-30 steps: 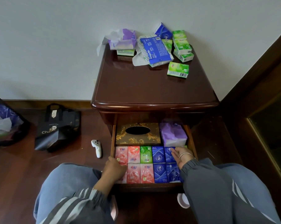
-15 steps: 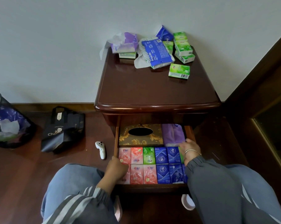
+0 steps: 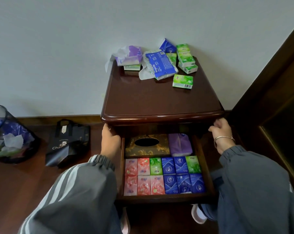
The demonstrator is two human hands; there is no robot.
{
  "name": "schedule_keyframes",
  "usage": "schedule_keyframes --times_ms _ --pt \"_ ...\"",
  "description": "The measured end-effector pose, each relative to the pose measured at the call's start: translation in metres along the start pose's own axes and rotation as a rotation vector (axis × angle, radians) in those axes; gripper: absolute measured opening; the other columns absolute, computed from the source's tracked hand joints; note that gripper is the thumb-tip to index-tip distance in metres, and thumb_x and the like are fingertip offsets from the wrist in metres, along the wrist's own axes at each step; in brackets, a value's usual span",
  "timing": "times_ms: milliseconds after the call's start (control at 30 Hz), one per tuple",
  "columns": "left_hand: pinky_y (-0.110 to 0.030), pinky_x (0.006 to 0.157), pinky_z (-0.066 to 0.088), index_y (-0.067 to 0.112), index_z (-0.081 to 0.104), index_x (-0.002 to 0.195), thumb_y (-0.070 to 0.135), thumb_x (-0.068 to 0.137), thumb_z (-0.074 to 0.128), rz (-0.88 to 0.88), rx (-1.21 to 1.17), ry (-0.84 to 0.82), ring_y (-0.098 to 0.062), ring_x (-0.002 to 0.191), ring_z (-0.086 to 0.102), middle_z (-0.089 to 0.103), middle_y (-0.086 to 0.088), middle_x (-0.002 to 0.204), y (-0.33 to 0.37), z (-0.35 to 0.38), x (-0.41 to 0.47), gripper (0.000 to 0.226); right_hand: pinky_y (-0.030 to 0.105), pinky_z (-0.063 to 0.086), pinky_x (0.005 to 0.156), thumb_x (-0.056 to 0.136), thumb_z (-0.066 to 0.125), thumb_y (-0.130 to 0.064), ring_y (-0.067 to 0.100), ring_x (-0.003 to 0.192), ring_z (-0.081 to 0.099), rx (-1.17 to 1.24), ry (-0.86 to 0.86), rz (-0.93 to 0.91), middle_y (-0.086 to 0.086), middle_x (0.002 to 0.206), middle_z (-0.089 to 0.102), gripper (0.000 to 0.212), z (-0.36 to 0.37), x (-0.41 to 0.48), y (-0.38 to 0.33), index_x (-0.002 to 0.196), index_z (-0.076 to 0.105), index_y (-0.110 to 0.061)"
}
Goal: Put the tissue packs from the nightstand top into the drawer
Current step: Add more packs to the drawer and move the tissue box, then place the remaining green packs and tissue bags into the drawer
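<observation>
The dark wood nightstand (image 3: pixel 159 102) carries tissue packs along its back edge: a lone green pack (image 3: pixel 182 81), a stack of green packs (image 3: pixel 186 59), a large blue pack (image 3: pixel 161 65), a small blue pack (image 3: pixel 167 46) and a torn purple pack (image 3: pixel 129 55). The open drawer (image 3: pixel 166 198) below holds rows of pink, green and blue packs (image 3: pixel 163 176), a gold tissue box (image 3: pixel 148 146) and a purple pack (image 3: pixel 180 145). My left hand (image 3: pixel 110 141) rests against the nightstand's front left corner, holding nothing. My right hand (image 3: pixel 222 132) hovers at the right corner, fingers loosely curled and empty.
A wire waste bin (image 3: pixel 7 135) with paper in it and a black shopping bag (image 3: pixel 66 142) stand on the wooden floor to the left. Dark wooden furniture (image 3: pixel 278 98) rises close on the right. The white wall is right behind the nightstand.
Both hands have left the drawer and risen to the nightstand's front corners just under the top. A green pack now stands at the right end of the drawer's upper row.
</observation>
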State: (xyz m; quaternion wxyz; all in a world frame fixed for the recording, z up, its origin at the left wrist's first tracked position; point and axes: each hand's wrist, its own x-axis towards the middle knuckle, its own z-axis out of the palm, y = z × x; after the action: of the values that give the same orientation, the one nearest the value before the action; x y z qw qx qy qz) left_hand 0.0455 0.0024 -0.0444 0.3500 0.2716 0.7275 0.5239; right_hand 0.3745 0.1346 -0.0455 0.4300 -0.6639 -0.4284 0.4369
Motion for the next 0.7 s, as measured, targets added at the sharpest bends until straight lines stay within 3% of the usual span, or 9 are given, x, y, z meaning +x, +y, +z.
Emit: schedule_keyframes --times_ms 67,167,267,333,433,533,600,700 --pt "-0.038 0.1 0.049 0.016 0.044 0.137 -0.011 0.084 0.053 0.007 0.035 -0.021 -0.021 0.122 0.056 0.059 -0.006 0.13 0.002 -0.01 0.003 0.06 0.031 0.036 0.103 0.079 0.045 0.019 0.026 0.133 0.042 0.022 -0.073 0.008 0.017 0.144 0.042 0.066 -0.01 -0.004 0.001 0.14 0.038 -0.004" --pt "-0.034 0.083 0.054 0.009 0.049 0.134 -0.014 0.082 0.051 -0.015 0.108 -0.058 -0.026 0.111 0.06 0.059 -0.011 0.124 0.006 -0.03 -0.005 0.057 0.035 0.041 0.1 0.076 0.045 0.022 0.031 0.125 0.049 -0.03 -0.142 0.035 0.021 0.135 0.05 0.062 -0.037 -0.012 -0.002 0.132 0.049 -0.004" --pt "-0.029 0.065 0.047 0.001 0.051 0.129 -0.019 0.082 0.04 -0.107 0.256 -0.148 -0.024 0.086 0.056 0.06 -0.015 0.107 0.008 -0.062 -0.032 0.052 0.04 0.041 0.104 0.077 0.055 0.016 0.033 0.117 0.055 -0.317 -0.28 0.075 0.024 0.126 0.057 0.051 -0.076 -0.028 -0.008 0.124 0.054 -0.004" --pt "-0.023 0.061 0.045 0.001 0.055 0.124 -0.016 0.085 0.043 -0.155 0.453 -0.3 -0.018 0.075 0.054 0.061 -0.011 0.096 0.014 -0.086 -0.053 0.044 0.037 0.039 0.104 0.078 0.063 0.005 0.03 0.116 0.055 -0.598 -0.42 0.111 0.02 0.125 0.06 0.05 -0.102 -0.049 -0.017 0.126 0.054 -0.007" --pt "-0.024 0.086 0.049 0.014 0.052 0.133 0.006 0.091 0.055 -0.087 0.761 -0.428 -0.016 0.099 0.059 0.061 -0.003 0.112 0.026 -0.101 -0.088 0.043 0.029 0.031 0.108 0.084 0.066 -0.023 0.024 0.135 0.039 -1.007 -0.528 0.013 0.011 0.148 0.038 0.07 -0.126 -0.09 -0.023 0.144 0.033 -0.012" --pt "-0.026 0.103 0.037 0.022 0.044 0.141 0.025 0.093 0.057 0.247 0.84 -0.275 -0.015 0.125 0.049 0.049 0.0 0.138 0.035 -0.079 -0.12 0.05 0.037 0.016 0.119 0.089 0.056 -0.041 0.017 0.147 0.011 -1.065 -0.521 -0.325 0.0 0.159 0.01 0.077 -0.113 -0.135 -0.021 0.15 0.014 -0.021" --pt "-0.028 0.107 0.036 0.022 0.046 0.14 0.032 0.094 0.053 0.425 0.894 -0.323 -0.014 0.127 0.047 0.048 0.003 0.139 0.036 -0.048 -0.135 0.047 0.043 0.008 0.118 0.092 0.046 -0.05 0.011 0.147 0.006 -1.087 -0.541 -0.449 -0.007 0.159 0.008 0.069 -0.088 -0.158 -0.02 0.15 0.016 -0.027" --pt "-0.034 0.108 0.035 0.025 0.047 0.138 0.04 0.098 0.043 0.409 1.072 -0.38 -0.017 0.126 0.048 0.048 0.003 0.136 0.022 -0.011 -0.151 0.043 0.044 0.004 0.117 0.095 0.036 -0.052 0.008 0.145 0.015 -1.119 -0.577 -0.433 -0.009 0.157 0.02 0.058 -0.057 -0.177 -0.015 0.147 0.025 -0.03"
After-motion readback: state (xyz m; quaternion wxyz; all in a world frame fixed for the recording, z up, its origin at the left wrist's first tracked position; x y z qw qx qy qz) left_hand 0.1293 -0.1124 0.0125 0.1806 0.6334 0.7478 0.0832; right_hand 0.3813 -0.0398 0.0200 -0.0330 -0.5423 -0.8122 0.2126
